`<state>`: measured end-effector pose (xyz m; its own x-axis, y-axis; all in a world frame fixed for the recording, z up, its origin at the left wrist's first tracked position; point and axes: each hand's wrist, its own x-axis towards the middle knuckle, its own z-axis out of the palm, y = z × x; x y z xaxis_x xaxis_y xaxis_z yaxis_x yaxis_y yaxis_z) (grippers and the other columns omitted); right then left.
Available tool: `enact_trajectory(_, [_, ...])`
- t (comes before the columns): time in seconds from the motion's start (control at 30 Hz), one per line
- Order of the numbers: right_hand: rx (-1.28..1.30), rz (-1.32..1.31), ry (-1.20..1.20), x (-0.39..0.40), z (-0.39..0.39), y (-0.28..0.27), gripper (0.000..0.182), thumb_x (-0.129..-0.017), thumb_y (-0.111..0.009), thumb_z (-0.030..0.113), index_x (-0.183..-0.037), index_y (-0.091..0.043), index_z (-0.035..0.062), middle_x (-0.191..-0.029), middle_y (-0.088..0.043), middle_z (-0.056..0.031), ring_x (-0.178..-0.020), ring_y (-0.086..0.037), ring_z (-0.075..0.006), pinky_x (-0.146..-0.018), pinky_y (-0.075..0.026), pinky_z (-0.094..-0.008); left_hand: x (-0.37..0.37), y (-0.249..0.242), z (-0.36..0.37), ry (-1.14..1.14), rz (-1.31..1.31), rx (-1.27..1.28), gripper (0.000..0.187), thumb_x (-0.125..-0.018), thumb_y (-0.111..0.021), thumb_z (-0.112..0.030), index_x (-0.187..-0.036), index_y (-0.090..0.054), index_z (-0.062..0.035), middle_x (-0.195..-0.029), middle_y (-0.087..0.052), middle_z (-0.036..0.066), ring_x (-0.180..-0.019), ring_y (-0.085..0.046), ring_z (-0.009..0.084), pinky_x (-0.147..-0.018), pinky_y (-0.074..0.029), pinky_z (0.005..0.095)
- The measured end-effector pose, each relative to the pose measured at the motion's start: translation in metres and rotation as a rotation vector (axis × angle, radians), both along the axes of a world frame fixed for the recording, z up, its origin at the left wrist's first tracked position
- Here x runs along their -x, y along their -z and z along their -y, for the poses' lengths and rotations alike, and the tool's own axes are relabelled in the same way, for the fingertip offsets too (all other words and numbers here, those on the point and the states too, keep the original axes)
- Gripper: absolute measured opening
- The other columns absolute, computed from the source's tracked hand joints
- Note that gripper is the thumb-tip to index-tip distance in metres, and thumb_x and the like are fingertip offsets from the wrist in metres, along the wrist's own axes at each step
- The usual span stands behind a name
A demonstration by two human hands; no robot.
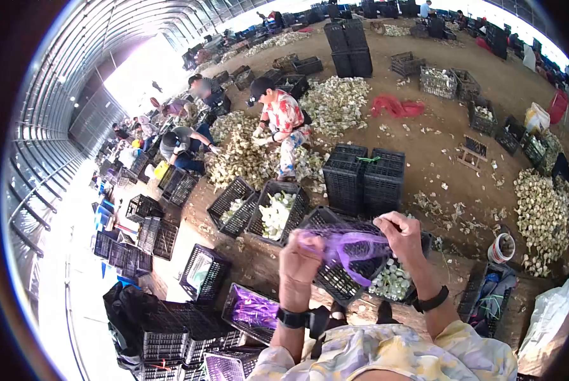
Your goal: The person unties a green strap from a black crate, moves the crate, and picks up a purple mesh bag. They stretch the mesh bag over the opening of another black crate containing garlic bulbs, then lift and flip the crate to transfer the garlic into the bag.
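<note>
A purple mesh bag [355, 246] is stretched between my two hands, above the black crates in front of me. My left hand [300, 257] is closed on one end of the net. The fingers of my right hand [400, 233] pinch the other end, where the mesh looks thin and blurred. Just below the bag is a black crate holding white-green bulbs [391, 282], which look like garlic. Left of it, an open black crate [338, 279] is partly hidden by the net. A crate of folded purple mesh bags [254, 308] sits by my left forearm.
Tall stacked black crates [364, 181] stand ahead. Beyond them a person in red-and-white clothes [284, 120] sits by a heap of bulbs [240, 152]. More crates [164, 330] are stacked at lower left. A white bucket [502, 247] and another bulb heap [542, 216] are at right.
</note>
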<state>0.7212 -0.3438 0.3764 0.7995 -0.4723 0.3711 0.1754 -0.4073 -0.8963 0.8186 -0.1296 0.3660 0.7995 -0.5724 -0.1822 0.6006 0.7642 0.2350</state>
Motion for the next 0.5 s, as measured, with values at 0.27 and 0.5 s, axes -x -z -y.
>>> enact_trajectory(0.27, [-0.225, -0.372, -0.720, 0.024, 0.062, -0.003, 0.019, -0.079, -0.072, 0.021, -0.081, -0.068, 0.0030, -0.062, -0.058, 0.0040, -0.054, -0.047, -0.0017, -0.047, -0.037, -0.0190, -0.017, -0.041, -0.041, 0.015, 0.311, -0.618, 0.021, -0.093, -0.051, -0.017, -0.073, -0.048, -0.0096, -0.052, -0.031, -0.006, -0.039, -0.025, 0.0033, -0.032, -0.021, 0.0192])
enact_trajectory(0.5, [-0.357, -0.144, -0.292, -0.026, 0.107, -0.023, 0.015, -0.085, -0.065, 0.015, -0.081, -0.067, 0.0013, -0.060, -0.054, 0.0001, -0.041, -0.038, -0.0026, -0.035, -0.026, -0.0196, -0.021, -0.104, -0.054, -0.038, 1.097, -1.263, 0.021, -0.083, -0.069, -0.023, -0.082, -0.057, -0.0056, -0.059, -0.042, -0.008, -0.041, -0.026, -0.0011, -0.035, -0.019, 0.0167])
